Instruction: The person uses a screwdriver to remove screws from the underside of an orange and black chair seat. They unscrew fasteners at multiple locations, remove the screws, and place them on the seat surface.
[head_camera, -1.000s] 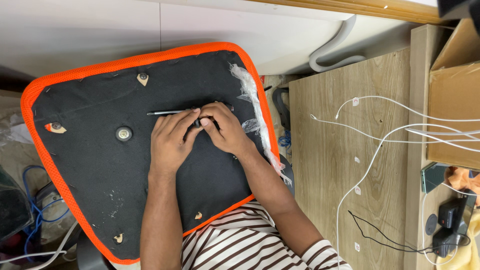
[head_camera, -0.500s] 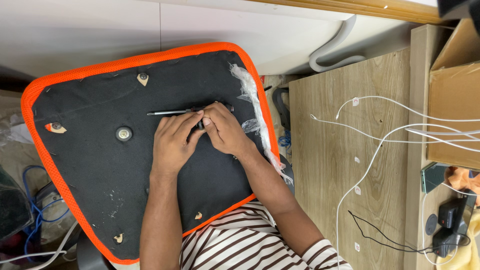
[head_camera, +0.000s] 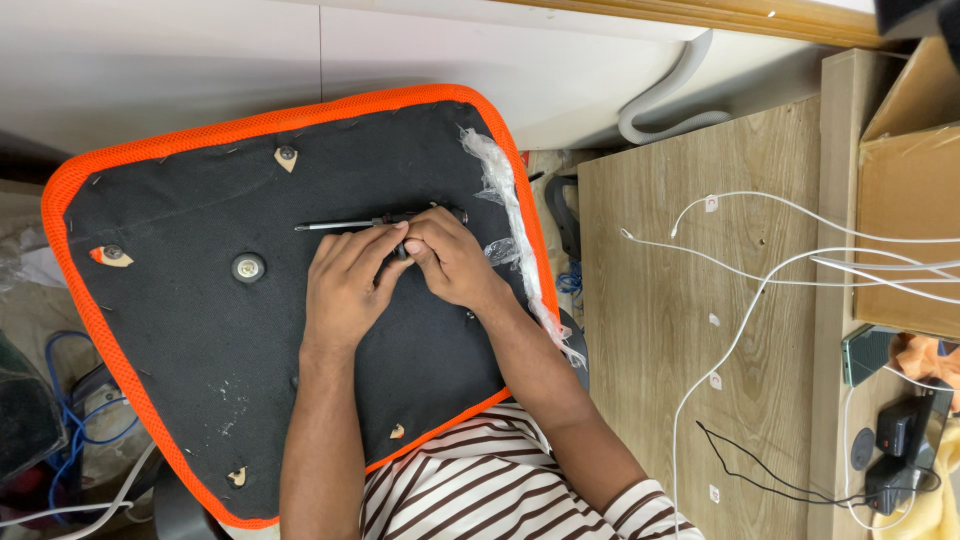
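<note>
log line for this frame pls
left hand: on seat underside | right hand: beside left | screwdriver: at fingertips, grip unclear

- The black underside of the orange-edged seat cushion lies mostly bare left of and below the left hand, broken only by a round metal fitting and small screw tabs.
- A screwdriver lies just above both hands, its shaft pointing left across the cushion.
- Crumpled clear plastic wrap lines the cushion's right edge, close beside the right hand.
- On the wooden bench, white cables cross the right part; its left strip is open.
- A cardboard box blocks the far right.
</note>
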